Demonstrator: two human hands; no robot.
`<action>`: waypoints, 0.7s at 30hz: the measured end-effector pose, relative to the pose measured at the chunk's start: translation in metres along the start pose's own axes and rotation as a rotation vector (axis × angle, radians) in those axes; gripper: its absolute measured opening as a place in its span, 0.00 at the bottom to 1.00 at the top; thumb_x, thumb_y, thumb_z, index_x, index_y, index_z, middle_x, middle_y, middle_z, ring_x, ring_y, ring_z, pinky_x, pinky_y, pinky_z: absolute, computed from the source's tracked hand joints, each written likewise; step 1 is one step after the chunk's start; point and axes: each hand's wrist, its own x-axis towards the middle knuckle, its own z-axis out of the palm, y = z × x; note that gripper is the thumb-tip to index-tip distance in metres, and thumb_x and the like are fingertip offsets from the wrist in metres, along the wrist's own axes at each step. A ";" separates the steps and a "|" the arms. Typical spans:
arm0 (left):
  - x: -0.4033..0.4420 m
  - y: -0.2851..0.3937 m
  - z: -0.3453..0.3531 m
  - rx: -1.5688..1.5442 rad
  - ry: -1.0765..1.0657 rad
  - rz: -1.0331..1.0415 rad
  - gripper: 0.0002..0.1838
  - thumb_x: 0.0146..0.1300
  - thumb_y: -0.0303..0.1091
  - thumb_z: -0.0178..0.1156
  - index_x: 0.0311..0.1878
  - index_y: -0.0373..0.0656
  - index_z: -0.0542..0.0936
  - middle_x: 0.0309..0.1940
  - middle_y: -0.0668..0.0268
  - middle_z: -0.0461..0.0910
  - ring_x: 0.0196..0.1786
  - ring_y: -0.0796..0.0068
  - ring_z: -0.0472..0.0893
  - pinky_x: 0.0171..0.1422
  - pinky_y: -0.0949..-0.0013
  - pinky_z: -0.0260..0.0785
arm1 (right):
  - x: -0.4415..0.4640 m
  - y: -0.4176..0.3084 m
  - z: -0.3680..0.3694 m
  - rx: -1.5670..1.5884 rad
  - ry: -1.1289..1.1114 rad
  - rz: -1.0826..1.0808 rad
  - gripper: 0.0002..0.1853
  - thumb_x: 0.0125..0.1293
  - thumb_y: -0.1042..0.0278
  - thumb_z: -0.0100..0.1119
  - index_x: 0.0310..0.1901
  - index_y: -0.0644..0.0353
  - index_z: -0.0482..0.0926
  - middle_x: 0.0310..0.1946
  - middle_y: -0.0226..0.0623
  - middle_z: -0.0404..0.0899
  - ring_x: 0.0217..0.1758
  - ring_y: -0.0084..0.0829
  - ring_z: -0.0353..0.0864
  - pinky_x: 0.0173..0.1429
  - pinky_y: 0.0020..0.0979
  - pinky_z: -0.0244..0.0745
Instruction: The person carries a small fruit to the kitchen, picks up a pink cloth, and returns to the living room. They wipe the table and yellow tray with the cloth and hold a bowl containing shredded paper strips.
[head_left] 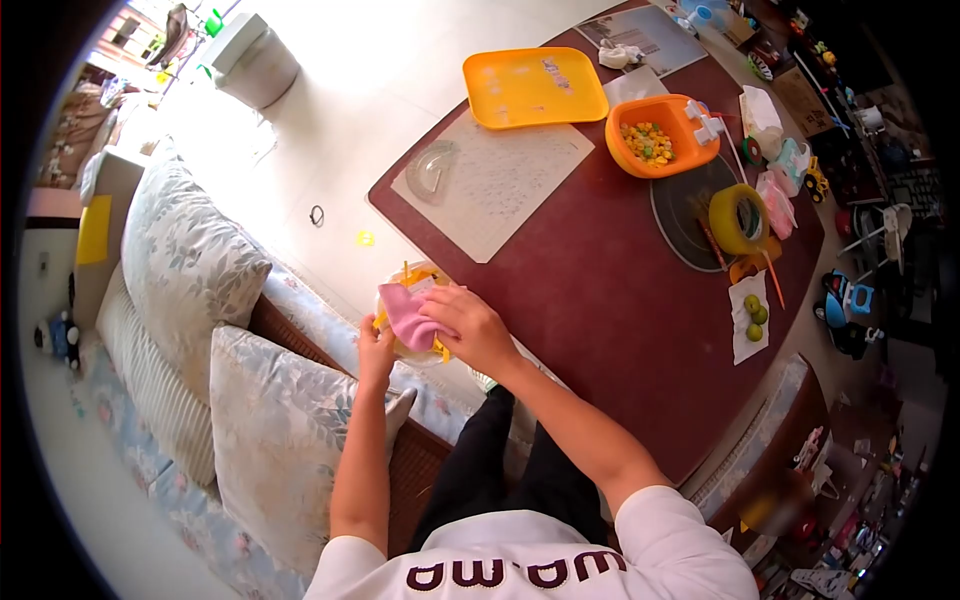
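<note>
Near the table's left edge, my right hand [470, 325] grips a pink cloth [407, 318], its fingers closed on it. The cloth lies against a round, clear container with yellow parts [425, 273]. My left hand [376, 345] holds this container by its left side, with the fingers closed round its rim. Much of the container is hidden under the cloth and my hands.
On the dark red table [600, 330] are a yellow tray [500, 90], a paper sheet [500, 190], an orange basin [625, 150], a tape roll [738, 218] and green fruits [755, 315]. Cushions [270, 440] line the sofa at left; a grey bin [255, 65] stands beyond.
</note>
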 end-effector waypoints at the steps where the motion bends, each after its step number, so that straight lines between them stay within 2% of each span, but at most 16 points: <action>1: 0.000 -0.003 0.000 -0.001 0.008 -0.004 0.18 0.65 0.33 0.50 0.56 0.43 0.63 0.40 0.63 0.76 0.37 0.76 0.78 0.31 0.73 0.74 | 0.004 0.000 -0.005 0.006 -0.006 -0.001 0.17 0.46 0.77 0.62 0.42 0.54 0.77 0.48 0.37 0.76 0.55 0.41 0.73 0.61 0.40 0.67; 3: -0.001 -0.008 0.000 -0.029 0.021 -0.016 0.18 0.65 0.33 0.51 0.56 0.44 0.64 0.40 0.63 0.76 0.37 0.76 0.78 0.30 0.73 0.73 | 0.020 0.013 -0.027 -0.014 0.088 -0.095 0.17 0.47 0.79 0.60 0.43 0.56 0.77 0.47 0.39 0.77 0.54 0.42 0.73 0.59 0.39 0.69; 5: -0.002 -0.010 -0.001 -0.021 0.028 -0.024 0.16 0.65 0.34 0.51 0.55 0.44 0.65 0.39 0.63 0.76 0.36 0.76 0.78 0.29 0.73 0.73 | 0.038 0.022 -0.048 -0.069 0.230 0.072 0.18 0.48 0.81 0.57 0.43 0.57 0.77 0.47 0.41 0.77 0.53 0.44 0.73 0.57 0.38 0.70; 7: -0.003 -0.015 -0.001 -0.036 0.005 -0.002 0.15 0.65 0.34 0.51 0.53 0.44 0.65 0.37 0.64 0.76 0.34 0.76 0.78 0.27 0.73 0.72 | 0.046 0.040 -0.053 -0.203 0.300 0.099 0.17 0.48 0.81 0.56 0.43 0.57 0.77 0.46 0.42 0.76 0.53 0.45 0.73 0.55 0.39 0.71; 8: -0.003 -0.017 0.000 -0.051 0.013 0.019 0.14 0.65 0.34 0.51 0.52 0.43 0.66 0.36 0.64 0.76 0.33 0.77 0.78 0.26 0.73 0.72 | 0.039 0.045 -0.046 -0.176 0.269 0.161 0.18 0.47 0.81 0.56 0.43 0.57 0.77 0.46 0.42 0.77 0.53 0.45 0.73 0.55 0.38 0.71; 9: -0.004 -0.019 0.000 -0.056 0.017 0.019 0.14 0.65 0.34 0.51 0.52 0.43 0.66 0.36 0.64 0.76 0.33 0.77 0.78 0.26 0.73 0.72 | 0.030 0.048 -0.037 -0.291 0.186 0.018 0.18 0.47 0.81 0.57 0.42 0.57 0.78 0.46 0.41 0.77 0.53 0.44 0.73 0.56 0.38 0.70; 11: -0.007 -0.020 0.002 -0.049 0.020 0.011 0.14 0.65 0.34 0.52 0.52 0.43 0.66 0.36 0.64 0.76 0.33 0.77 0.78 0.26 0.73 0.72 | 0.006 0.027 -0.016 -0.028 0.041 0.019 0.17 0.46 0.81 0.59 0.42 0.58 0.78 0.46 0.40 0.77 0.55 0.42 0.73 0.58 0.38 0.69; 12: -0.010 -0.022 0.004 -0.052 0.019 0.010 0.14 0.65 0.34 0.52 0.52 0.43 0.66 0.36 0.64 0.76 0.33 0.77 0.78 0.26 0.73 0.72 | -0.012 0.013 -0.003 0.110 -0.039 0.092 0.17 0.46 0.82 0.58 0.42 0.58 0.78 0.47 0.40 0.77 0.55 0.42 0.73 0.59 0.37 0.69; 13: -0.013 -0.024 0.005 -0.039 0.011 0.105 0.16 0.63 0.33 0.53 0.53 0.43 0.66 0.36 0.63 0.76 0.33 0.77 0.77 0.27 0.74 0.70 | -0.028 0.002 0.006 0.249 -0.116 0.169 0.17 0.47 0.82 0.58 0.42 0.59 0.78 0.47 0.40 0.77 0.56 0.41 0.73 0.59 0.36 0.69; 14: -0.015 -0.026 0.005 -0.026 0.007 0.204 0.17 0.62 0.33 0.55 0.53 0.43 0.67 0.37 0.61 0.75 0.33 0.76 0.76 0.28 0.74 0.69 | -0.034 -0.007 0.002 0.248 -0.115 0.168 0.17 0.47 0.82 0.58 0.42 0.59 0.78 0.47 0.40 0.77 0.56 0.41 0.73 0.59 0.36 0.69; 15: -0.015 -0.030 0.005 -0.026 0.013 0.204 0.17 0.62 0.33 0.55 0.53 0.43 0.67 0.37 0.61 0.75 0.33 0.76 0.76 0.28 0.74 0.69 | -0.035 -0.019 -0.009 0.311 -0.071 0.218 0.17 0.47 0.84 0.56 0.42 0.60 0.78 0.47 0.40 0.77 0.55 0.40 0.74 0.59 0.35 0.69; 16: -0.015 -0.039 0.004 -0.041 0.004 0.085 0.17 0.62 0.33 0.55 0.53 0.43 0.67 0.37 0.60 0.75 0.33 0.76 0.76 0.28 0.74 0.69 | -0.035 -0.026 -0.020 0.381 -0.032 0.270 0.18 0.47 0.85 0.54 0.42 0.61 0.78 0.47 0.41 0.77 0.55 0.39 0.75 0.59 0.34 0.69; 17: -0.018 -0.046 0.003 -0.058 -0.005 -0.038 0.17 0.62 0.33 0.55 0.53 0.44 0.67 0.37 0.60 0.75 0.33 0.76 0.76 0.28 0.73 0.69 | -0.037 -0.022 -0.038 0.336 0.081 0.321 0.19 0.47 0.87 0.49 0.42 0.63 0.78 0.46 0.41 0.78 0.54 0.37 0.76 0.58 0.33 0.69; 18: -0.026 -0.046 0.007 -0.114 0.013 -0.043 0.17 0.62 0.33 0.55 0.53 0.43 0.67 0.37 0.60 0.76 0.32 0.76 0.76 0.29 0.73 0.69 | -0.039 -0.010 -0.057 0.322 0.184 0.309 0.19 0.47 0.86 0.45 0.41 0.64 0.78 0.46 0.40 0.78 0.53 0.36 0.76 0.58 0.33 0.69; 19: -0.033 -0.047 0.008 -0.112 0.021 -0.051 0.17 0.62 0.33 0.55 0.53 0.43 0.67 0.37 0.60 0.76 0.32 0.76 0.76 0.29 0.73 0.69 | -0.035 -0.008 -0.086 0.173 0.254 0.338 0.17 0.49 0.85 0.44 0.40 0.65 0.78 0.46 0.41 0.78 0.53 0.36 0.76 0.58 0.33 0.68; 21: -0.042 -0.048 0.012 -0.025 0.008 -0.057 0.16 0.62 0.32 0.55 0.52 0.43 0.67 0.37 0.60 0.76 0.33 0.76 0.76 0.31 0.73 0.69 | -0.048 0.026 -0.129 -0.050 0.437 0.468 0.20 0.51 0.85 0.44 0.46 0.64 0.77 0.49 0.41 0.77 0.56 0.36 0.74 0.60 0.33 0.66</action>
